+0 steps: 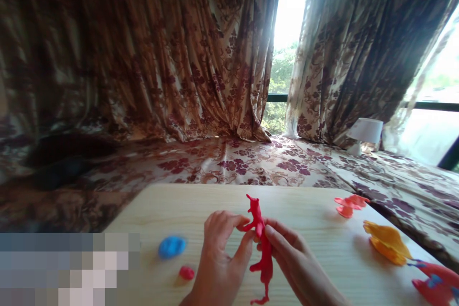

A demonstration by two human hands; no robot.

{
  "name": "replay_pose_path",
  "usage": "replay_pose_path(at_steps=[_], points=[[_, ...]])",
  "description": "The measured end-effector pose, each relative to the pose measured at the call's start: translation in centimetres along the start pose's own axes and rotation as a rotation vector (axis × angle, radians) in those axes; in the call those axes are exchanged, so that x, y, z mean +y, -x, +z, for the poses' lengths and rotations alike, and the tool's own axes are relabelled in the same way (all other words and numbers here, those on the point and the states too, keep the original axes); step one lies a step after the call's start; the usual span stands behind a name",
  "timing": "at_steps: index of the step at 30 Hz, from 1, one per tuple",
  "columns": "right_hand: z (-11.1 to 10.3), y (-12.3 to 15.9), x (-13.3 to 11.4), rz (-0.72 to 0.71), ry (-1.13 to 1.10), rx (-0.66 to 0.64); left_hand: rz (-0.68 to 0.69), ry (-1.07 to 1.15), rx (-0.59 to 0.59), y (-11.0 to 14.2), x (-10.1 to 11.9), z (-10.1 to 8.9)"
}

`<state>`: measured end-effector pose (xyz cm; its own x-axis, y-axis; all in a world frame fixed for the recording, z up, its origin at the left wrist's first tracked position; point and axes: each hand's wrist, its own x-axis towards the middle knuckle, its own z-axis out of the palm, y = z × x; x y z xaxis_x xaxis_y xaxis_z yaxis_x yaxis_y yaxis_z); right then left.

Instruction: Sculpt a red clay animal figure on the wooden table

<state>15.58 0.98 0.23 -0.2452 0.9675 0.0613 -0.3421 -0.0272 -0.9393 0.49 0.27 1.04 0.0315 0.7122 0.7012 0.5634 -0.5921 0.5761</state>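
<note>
A long red clay figure (pixel 264 248) with small legs is held upright over the pale wooden table (pixel 315 234). My left hand (pixel 221 258) pinches a limb near its upper part between thumb and fingers. My right hand (pixel 292 260) grips its middle from the right, thumb along the body. Both hands are closed on the figure. To the left on the table lie a blue clay lump (pixel 172 246) and a small red clay lump (pixel 187 273).
An orange-pink clay shape (pixel 349 204), a yellow-orange clay shape (pixel 387 242) and a red and blue clay piece (pixel 437 284) lie along the table's right side. Patterned cloth and curtains (pixel 161 57) lie beyond, with a white lamp (pixel 366 133) by the window.
</note>
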Motion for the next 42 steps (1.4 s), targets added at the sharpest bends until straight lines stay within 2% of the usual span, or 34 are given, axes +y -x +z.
replay_pose_path(at_steps=[5,14,18,23,28,34,42], points=[[0.1,0.0,0.1,0.003,0.021,-0.049,0.107,-0.037,-0.001,-0.3,0.1,-0.1],[0.1,0.0,0.2,-0.022,0.07,-0.077,0.154,-0.043,-0.013,-0.2,0.2,-0.5],[0.1,0.0,0.1,-0.049,0.045,-0.037,0.162,-0.084,0.016,-0.1,0.0,-0.4],[-0.1,-0.2,-0.3,-0.105,-0.038,0.05,0.231,-0.193,0.159,0.1,0.0,-0.4],[0.5,-0.1,-0.5,-0.067,-0.008,0.067,0.351,-0.284,0.154,0.1,0.4,-0.6],[1.5,0.3,-0.5,-0.038,0.013,0.094,0.348,-0.322,0.141,-0.1,0.1,-0.7],[1.6,0.4,-0.6,-0.041,0.033,0.09,0.349,-0.349,0.134,-0.1,0.2,-0.7]])
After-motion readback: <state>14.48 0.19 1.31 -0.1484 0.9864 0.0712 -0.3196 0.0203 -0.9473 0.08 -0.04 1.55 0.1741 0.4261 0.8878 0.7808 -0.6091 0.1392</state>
